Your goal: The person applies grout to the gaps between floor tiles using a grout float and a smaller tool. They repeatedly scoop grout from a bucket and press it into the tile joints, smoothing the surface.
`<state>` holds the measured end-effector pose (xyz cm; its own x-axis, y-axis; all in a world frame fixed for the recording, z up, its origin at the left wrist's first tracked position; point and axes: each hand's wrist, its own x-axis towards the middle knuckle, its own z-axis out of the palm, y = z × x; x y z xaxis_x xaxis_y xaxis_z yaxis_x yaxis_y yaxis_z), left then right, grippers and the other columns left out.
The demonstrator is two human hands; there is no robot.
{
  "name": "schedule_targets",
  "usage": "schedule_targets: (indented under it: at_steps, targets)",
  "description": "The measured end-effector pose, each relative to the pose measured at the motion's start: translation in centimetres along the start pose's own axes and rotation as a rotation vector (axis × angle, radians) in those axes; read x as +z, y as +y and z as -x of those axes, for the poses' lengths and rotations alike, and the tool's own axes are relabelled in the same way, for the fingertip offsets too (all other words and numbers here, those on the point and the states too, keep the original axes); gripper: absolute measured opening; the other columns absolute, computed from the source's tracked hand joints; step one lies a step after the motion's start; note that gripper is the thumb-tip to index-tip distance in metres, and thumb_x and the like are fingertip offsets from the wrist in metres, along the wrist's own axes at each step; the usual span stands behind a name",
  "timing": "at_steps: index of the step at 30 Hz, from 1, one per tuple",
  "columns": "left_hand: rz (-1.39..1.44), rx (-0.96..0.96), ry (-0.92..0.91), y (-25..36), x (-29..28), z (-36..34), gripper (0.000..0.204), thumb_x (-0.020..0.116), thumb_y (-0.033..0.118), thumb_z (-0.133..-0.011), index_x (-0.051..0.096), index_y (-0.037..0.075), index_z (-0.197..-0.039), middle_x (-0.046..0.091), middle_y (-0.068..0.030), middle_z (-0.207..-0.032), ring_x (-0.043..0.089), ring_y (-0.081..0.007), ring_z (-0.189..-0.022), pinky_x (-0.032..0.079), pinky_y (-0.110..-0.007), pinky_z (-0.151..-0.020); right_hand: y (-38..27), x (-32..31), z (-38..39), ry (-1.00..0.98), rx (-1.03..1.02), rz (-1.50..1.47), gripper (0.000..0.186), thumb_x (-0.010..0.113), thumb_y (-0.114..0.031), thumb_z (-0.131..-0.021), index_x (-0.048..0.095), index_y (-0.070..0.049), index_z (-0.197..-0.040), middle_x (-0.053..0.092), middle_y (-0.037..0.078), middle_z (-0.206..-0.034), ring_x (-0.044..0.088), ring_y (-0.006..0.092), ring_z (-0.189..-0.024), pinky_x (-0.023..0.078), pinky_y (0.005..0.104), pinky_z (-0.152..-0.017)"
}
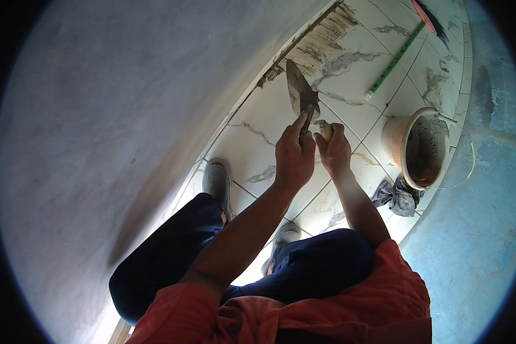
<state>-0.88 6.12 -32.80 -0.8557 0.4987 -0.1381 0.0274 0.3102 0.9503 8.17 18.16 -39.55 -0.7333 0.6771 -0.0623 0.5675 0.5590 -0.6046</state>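
Note:
In my right hand [335, 150] is the light wooden handle of a pointed trowel [300, 86]. The trowel's grey blade is smeared and points away from me, above the white tiles close to the wall. My left hand [295, 156] is closed at the near end of the blade, its thumb along a narrow dark piece [308, 119] that overlaps the blade. Whether that piece is a separate tool or part of the trowel, I cannot tell. Beyond the blade, brown-grey mortar smears [327, 35] cover the tiles along the wall's foot.
A mortar-stained bucket [397, 143] with grey mix inside stands tilted in view at the right, a crumpled dark cloth [403, 199] beside it. A green stick [397, 60] and a red-and-black brush head [429, 18] lie farther off. The grey wall [126, 114] rises at my left.

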Motion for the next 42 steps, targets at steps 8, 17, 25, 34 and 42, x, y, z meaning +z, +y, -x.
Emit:
schedule_targets:
  at_steps: [8, 17, 25, 34, 42]
  targets:
    - [0.093, -0.126, 0.006, -1.8, -0.4, -2.1, 0.048, 0.055, 0.011, -0.099, 0.053, -0.001, -0.146, 0.064, -0.0075, -0.088, 0.059, -0.0106, -0.063, 0.051, -0.03, -0.06, 2.7, -0.1, -0.1, 0.034, -0.102, 0.123, 0.045, 0.078, -0.025, -0.089, 0.049, -0.004, -0.118, 0.067, 0.022, -0.096, 0.069, 0.0453, -0.084, 0.056, 0.054, -0.071]
    - [-0.248, 0.006, 0.211, -8.7, -4.1, -6.4, 0.045, 0.056, 0.012, -0.095, 0.06, 0.0, -0.138, 0.072, -0.0222, -0.108, 0.071, -0.0284, -0.087, 0.056, -0.039, -0.081, 3.3, 0.9, 1.0, -0.054, -0.048, 0.078, 0.045, 0.077, -0.026, -0.09, 0.049, -0.005, -0.118, 0.068, 0.023, -0.098, 0.068, 0.0458, -0.086, 0.055, 0.0542, -0.072]
    - [-0.44, -0.145, 0.096, -13.9, -5.3, -5.2, 0.052, 0.054, 0.011, -0.094, 0.053, 0.004, -0.145, 0.064, -0.0265, -0.126, 0.064, -0.0405, -0.116, 0.049, -0.049, -0.101, 2.5, -0.6, -0.3, -0.396, 0.051, -0.116, 0.047, 0.073, -0.033, -0.091, 0.049, -0.004, -0.119, 0.07, 0.027, -0.096, 0.069, 0.0473, -0.088, 0.054, 0.054, -0.076]
    - [-0.275, -0.4, 0.118, -13.3, -3.5, -5.3, 0.061, 0.06, 0.008, -0.095, 0.036, 0.002, -0.151, 0.062, -0.0268, -0.13, 0.063, -0.0424, -0.116, 0.049, -0.05, -0.099, 1.0, -2.6, -4.3, -0.807, 0.167, -0.052, 0.045, 0.061, -0.043, -0.095, 0.059, -0.003, -0.114, 0.072, 0.022, -0.091, 0.071, 0.0411, -0.09, 0.054, 0.0504, -0.081]
    - [-0.196, -0.366, 0.207, -13.1, -1.5, -5.4, 0.063, 0.063, 0.004, -0.094, 0.036, 0.001, -0.151, 0.061, -0.0262, -0.129, 0.062, -0.0418, -0.118, 0.048, -0.05, -0.099, -1.0, -2.3, -6.2, -0.881, 0.085, 0.086, 0.039, 0.06, -0.04, -0.1, 0.06, -0.004, -0.116, 0.069, 0.011, -0.084, 0.063, 0.018, -0.063, 0.054, 0.0354, -0.059]
